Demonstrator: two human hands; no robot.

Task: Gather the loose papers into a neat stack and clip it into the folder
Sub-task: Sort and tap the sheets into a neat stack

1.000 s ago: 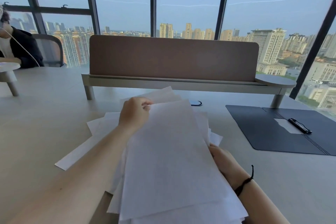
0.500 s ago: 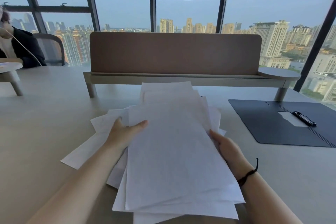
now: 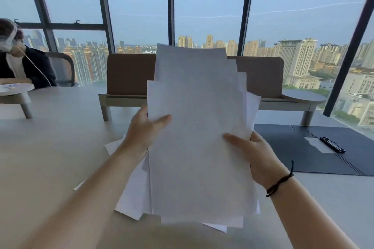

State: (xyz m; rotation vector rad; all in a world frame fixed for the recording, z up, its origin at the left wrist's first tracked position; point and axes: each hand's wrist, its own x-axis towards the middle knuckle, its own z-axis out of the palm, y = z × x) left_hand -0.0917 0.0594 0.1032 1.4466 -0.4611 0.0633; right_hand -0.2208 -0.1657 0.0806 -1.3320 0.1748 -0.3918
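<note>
Both hands grip a raised sheaf of papers (image 3: 198, 137) by its side edges, left hand (image 3: 144, 129) and right hand (image 3: 253, 151) with thumbs across the front; sheet edges sit staggered. Right of the right hand, the open folder (image 3: 287, 147) lies flat on the surface (image 3: 50, 137), clip (image 3: 332, 144) inside.

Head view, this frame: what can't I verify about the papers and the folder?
- Papers: sheet count and any print; overlapping and blurred.
- Fingers of left hand and right hand: behind the sheets; only thumbs show.
- Sheets left on the table: partly hidden by the held stack.
- Folder: right end cut off by the frame edge; clip too small.
</note>
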